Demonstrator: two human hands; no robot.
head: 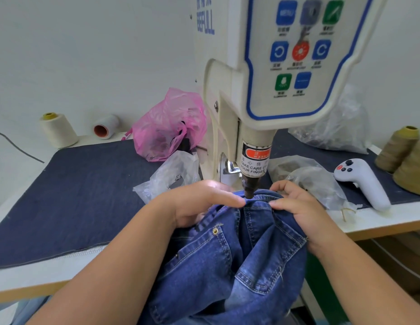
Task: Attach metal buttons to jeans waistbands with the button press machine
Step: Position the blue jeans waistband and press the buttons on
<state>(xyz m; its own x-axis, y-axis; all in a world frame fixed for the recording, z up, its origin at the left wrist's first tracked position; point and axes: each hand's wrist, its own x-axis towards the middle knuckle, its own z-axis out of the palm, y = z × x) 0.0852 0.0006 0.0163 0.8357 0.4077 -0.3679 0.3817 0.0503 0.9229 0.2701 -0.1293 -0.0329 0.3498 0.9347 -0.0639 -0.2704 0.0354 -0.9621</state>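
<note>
A pair of blue jeans [230, 259] hangs over the table's front edge, with its waistband [258, 200] lying under the dark punch [249, 188] of the cream button press machine [256, 127]. My left hand [199, 202] grips the waistband just left of the punch, thumb on top. On the other side my right hand [295, 205] pinches the waistband, its fingers curled over the far edge. A brass rivet [215, 230] shows on the pocket below. The die under the fabric is hidden.
Dark denim cloth [82, 198] covers the table. A pink bag [169, 127] and clear plastic bags [171, 177] lie left of the machine; more clear bags [319, 184] and a white handheld controller [363, 181] lie right. Thread cones [57, 130] stand at the back left, others [406, 158] at the far right.
</note>
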